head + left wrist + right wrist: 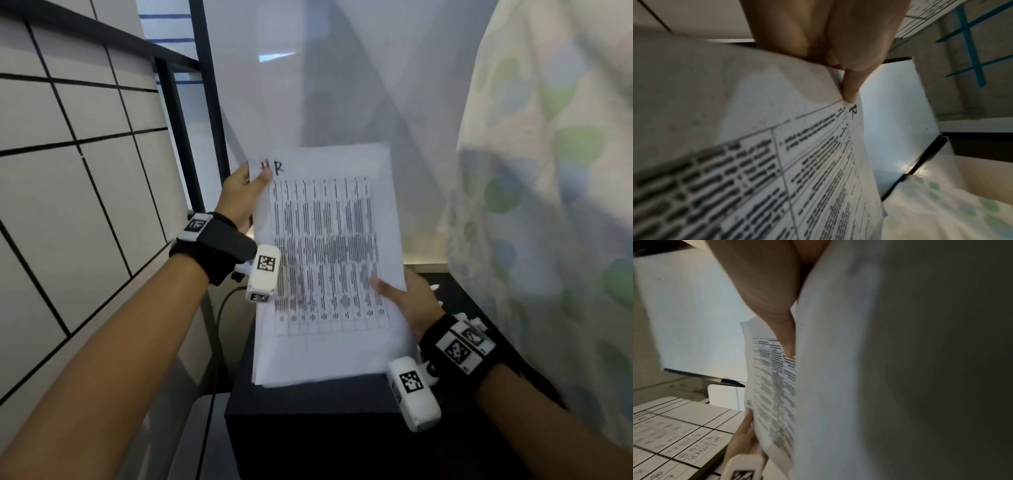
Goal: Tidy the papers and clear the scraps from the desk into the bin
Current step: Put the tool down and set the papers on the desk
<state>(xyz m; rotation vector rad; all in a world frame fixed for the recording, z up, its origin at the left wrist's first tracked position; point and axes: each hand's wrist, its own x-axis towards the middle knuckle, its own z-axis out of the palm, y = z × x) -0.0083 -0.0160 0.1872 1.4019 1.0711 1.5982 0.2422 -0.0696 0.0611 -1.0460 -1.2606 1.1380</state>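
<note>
- The stack of papers (pixel 329 260) is held up in the air by both hands, its bottom edge just above a black box-shaped surface (pixel 308 428); I cannot tell whether the edge touches that surface.
- The top sheet carries a printed table and a handwritten "R" near its upper left corner.
- The left hand (pixel 239 195) holds the stack at that upper left corner. Its thumb (pixel 851 84) lies on the front of the top sheet and pinches the corner against the fingers behind the stack.
- The right hand (pixel 411 298) grips the stack's right edge, lower down. Its thumb (pixel 787 340) presses on the printed face; the other fingers are hidden behind the papers.
- Behind the stack stands a white panel (pixel 291 85).
- Left of the stack are a black metal frame (pixel 209 102) and a white wall with dark grid lines (pixel 68 154).
- Right of the stack hangs a pale cloth with green and blue spots (pixel 548 171).
</note>
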